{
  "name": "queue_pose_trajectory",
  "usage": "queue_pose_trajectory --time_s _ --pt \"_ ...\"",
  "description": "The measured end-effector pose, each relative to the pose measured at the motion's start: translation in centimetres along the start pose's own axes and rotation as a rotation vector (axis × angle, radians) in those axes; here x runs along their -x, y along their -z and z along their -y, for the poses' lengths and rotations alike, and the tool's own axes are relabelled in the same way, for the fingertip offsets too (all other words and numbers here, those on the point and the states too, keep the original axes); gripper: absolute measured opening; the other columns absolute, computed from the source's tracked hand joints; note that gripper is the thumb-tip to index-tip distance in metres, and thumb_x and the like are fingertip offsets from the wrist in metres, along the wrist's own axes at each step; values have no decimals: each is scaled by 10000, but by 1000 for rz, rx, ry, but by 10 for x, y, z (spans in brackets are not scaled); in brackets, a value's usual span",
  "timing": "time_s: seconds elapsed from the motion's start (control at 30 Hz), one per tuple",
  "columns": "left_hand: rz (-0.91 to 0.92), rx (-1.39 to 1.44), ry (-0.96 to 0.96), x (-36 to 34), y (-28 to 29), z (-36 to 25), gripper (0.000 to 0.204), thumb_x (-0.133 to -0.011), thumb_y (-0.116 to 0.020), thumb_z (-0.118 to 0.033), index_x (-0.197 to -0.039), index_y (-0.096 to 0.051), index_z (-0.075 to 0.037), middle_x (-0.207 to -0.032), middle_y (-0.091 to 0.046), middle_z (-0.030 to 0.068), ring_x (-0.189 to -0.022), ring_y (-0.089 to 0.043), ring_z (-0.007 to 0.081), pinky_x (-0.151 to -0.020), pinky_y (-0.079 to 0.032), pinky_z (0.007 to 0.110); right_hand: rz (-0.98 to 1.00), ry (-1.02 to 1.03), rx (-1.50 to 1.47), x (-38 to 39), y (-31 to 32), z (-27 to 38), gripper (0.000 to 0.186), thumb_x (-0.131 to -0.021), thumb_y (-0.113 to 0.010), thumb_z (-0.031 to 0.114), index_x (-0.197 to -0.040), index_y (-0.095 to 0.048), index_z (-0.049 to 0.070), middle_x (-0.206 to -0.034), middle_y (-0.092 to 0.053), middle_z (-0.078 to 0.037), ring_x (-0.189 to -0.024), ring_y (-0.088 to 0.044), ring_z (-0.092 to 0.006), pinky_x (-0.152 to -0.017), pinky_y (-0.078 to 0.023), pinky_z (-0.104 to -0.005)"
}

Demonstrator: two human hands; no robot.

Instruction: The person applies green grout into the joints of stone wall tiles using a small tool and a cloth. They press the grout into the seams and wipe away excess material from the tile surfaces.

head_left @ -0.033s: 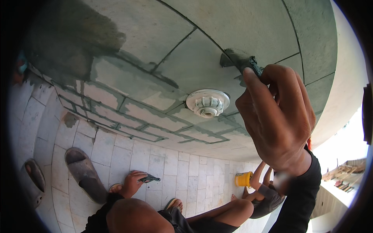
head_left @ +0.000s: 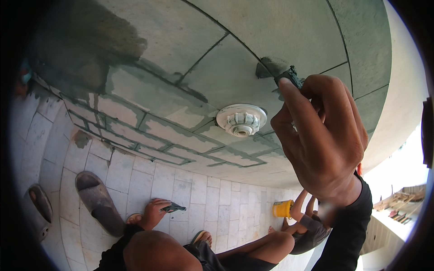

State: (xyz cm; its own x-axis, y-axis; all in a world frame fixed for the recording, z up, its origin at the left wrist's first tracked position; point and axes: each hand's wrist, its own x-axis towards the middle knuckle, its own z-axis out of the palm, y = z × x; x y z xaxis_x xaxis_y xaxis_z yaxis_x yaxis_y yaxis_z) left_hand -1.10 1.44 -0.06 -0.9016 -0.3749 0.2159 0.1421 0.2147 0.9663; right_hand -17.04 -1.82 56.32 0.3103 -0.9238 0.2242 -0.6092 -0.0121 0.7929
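One yellow bucket (head_left: 283, 209), lower right, is marked with something too tiny to be read. Upper right, a green-smeared piece (head_left: 290, 77) is pinched at the wall (head_left: 226, 67) by the right hand (head_left: 323, 133); a dark green thingy (head_left: 174, 207) is gripped by the left hand (head_left: 155, 213), lower left. A white fitting (head_left: 242, 119) is stuck mid-frame, between them.

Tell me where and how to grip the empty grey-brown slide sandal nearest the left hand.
Probably by its broad dark strap, coming from above on the right: the sandal lies sole down, strap uppermost, and the bare left hand is on that side.
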Motion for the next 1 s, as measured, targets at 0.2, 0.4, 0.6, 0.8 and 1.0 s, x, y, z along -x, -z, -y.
queue_pose_trajectory --time_s 0.2,0.4,0.6,0.8,1.0 --pt "33 -20 17 -1 6 3 359 -753 -864 -23 -1102 -781 -14 -1111 -776 150 -1068 -714 334 -909 -581 413 26 -62 -140 -13 -18 25 464 -660 -843 -28 -1107 -721 -53 -913 -530 -101 -726 -585 -179 -523 -491 -313" --pt "6 -55 -5 4 13 1 348 -766 -865 -32 -1103 -780 -12 -1099 -778 149 -1064 -714 332 -915 -580 413 193 -163 -82 -11 -9 27 434 -682 -824 -53 -1099 -704 -61 -899 -510 -102 -737 -579 -199 -556 -520 -351" --pt "34 -35 37 7 20 5 373 -771 -854 -35 -1135 -774 -22 -1140 -771 144 -1093 -707 320 -940 -574 417 14 -65 -150 -19 -10 16 380 -685 -819 -69 -1047 -702 -82 -889 -511 -105 -711 -572 -208 -550 -518 -350" --pt "160 -23 20 17 6 28 444 -787 -808 -3 -1224 -756 -63 -1249 -747 118 -1209 -671 308 -1031 -539 407 192 -155 -185 8 6 9 306 -719 -720 -88 -1022 -695 -126 -889 -510 -128 -727 -554 -230 -519 -506 -339" --pt "242 -63 -2 17 3 27 548 -810 -842 -109 -1340 -704 -86 -1367 -687 113 -1308 -597 287 -1103 -483 409 312 -550 -875 97 32 36 359 -674 -782 -16 -1031 -791 24 -855 -644 -97 -663 -638 -211 -623 -541 -300"
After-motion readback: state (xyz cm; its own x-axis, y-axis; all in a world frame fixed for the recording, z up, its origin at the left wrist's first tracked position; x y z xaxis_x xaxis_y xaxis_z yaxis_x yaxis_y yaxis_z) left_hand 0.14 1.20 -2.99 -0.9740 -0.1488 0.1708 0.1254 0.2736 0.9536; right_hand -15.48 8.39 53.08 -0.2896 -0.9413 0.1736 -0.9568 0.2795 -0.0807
